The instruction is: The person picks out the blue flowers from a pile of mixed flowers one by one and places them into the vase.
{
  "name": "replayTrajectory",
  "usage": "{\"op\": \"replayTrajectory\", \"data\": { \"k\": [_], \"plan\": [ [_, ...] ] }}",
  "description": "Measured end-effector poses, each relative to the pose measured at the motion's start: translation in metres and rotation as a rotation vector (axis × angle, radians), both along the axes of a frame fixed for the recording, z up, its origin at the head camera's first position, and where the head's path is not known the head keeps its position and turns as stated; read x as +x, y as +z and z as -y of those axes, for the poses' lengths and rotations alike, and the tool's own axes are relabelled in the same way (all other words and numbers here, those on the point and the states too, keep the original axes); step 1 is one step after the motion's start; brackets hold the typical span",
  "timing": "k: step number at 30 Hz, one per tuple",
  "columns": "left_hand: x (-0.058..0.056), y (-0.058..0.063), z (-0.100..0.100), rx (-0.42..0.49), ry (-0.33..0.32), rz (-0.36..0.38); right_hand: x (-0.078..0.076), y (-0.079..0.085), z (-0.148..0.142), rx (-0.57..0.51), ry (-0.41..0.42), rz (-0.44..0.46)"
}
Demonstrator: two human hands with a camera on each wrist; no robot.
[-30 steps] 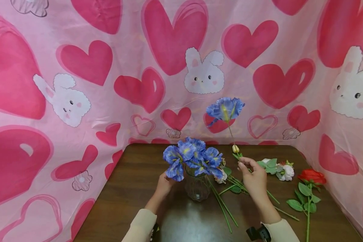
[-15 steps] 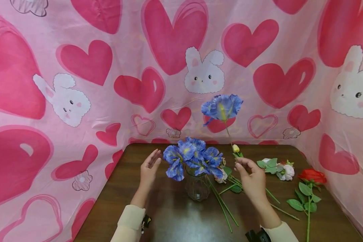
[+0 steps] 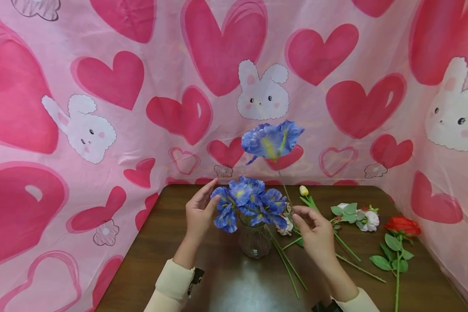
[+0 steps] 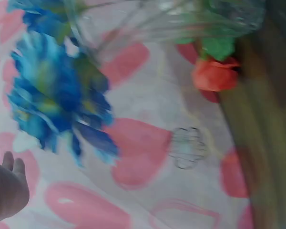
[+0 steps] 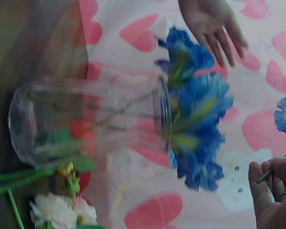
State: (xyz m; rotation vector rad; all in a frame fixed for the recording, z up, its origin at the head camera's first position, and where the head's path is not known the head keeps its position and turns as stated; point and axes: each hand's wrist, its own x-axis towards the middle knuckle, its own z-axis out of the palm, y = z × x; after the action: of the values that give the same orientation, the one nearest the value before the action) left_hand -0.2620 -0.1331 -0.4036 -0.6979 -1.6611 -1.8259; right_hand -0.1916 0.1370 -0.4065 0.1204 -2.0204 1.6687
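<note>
A clear glass vase (image 3: 254,243) stands on the brown table, holding a bunch of blue irises (image 3: 243,195) whose stems show through its wall (image 5: 100,112). Between thumb and fingers, my right hand (image 3: 316,236) pinches the thin stem of one more blue iris (image 3: 273,139), bloom up, held right of and above the bunch. At the left side of the bunch is my left hand (image 3: 200,210), fingers extended and holding nothing, fingertips close to the petals. The left wrist view is blurred and shows part of a hand (image 4: 9,186) below the blue blooms.
Right of the vase lie a yellow tulip bud (image 3: 304,190), pale pink and white flowers (image 3: 368,221), and green stems (image 3: 286,264) reaching toward the front. A red rose (image 3: 402,226) lies near the right edge of the table (image 3: 156,268). Pink heart-patterned cloth hangs around the back and sides.
My right hand has carried the single iris leftward, closer to the bunch. My left hand has come up from beside the vase to the left of the blooms.
</note>
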Motion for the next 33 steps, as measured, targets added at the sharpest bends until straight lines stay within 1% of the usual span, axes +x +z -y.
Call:
{"op": "replayTrajectory", "data": {
  "k": [4, 7, 11, 15, 19, 22, 23, 27, 33],
  "plan": [
    [0.008, 0.013, -0.012, 0.001, 0.003, -0.082, 0.001, -0.011, 0.008, -0.010, 0.048, -0.045],
    [0.013, 0.020, -0.021, -0.006, -0.003, -0.101, 0.003, -0.016, 0.016, -0.031, 0.088, -0.085],
    [0.021, 0.024, -0.033, -0.011, -0.031, -0.065, 0.006, -0.022, 0.024, -0.050, 0.116, -0.090],
    [0.029, 0.025, -0.044, 0.005, -0.068, -0.007, 0.009, -0.025, 0.031, -0.021, 0.114, -0.085],
    [0.034, 0.027, -0.054, 0.041, -0.110, 0.027, 0.020, -0.012, 0.040, 0.039, 0.097, -0.110],
    [0.035, 0.028, -0.059, 0.057, -0.118, 0.045, 0.028, -0.002, 0.045, 0.070, 0.085, -0.104],
    [0.035, 0.028, -0.060, 0.061, -0.118, 0.052, 0.029, -0.003, 0.046, 0.071, 0.085, -0.094],
    [0.036, 0.029, -0.063, 0.067, -0.096, 0.084, 0.028, -0.011, 0.049, 0.047, 0.097, -0.081],
    [0.039, 0.032, -0.064, 0.116, -0.086, 0.116, 0.017, -0.040, 0.048, 0.015, 0.127, -0.104]
  ]
}}
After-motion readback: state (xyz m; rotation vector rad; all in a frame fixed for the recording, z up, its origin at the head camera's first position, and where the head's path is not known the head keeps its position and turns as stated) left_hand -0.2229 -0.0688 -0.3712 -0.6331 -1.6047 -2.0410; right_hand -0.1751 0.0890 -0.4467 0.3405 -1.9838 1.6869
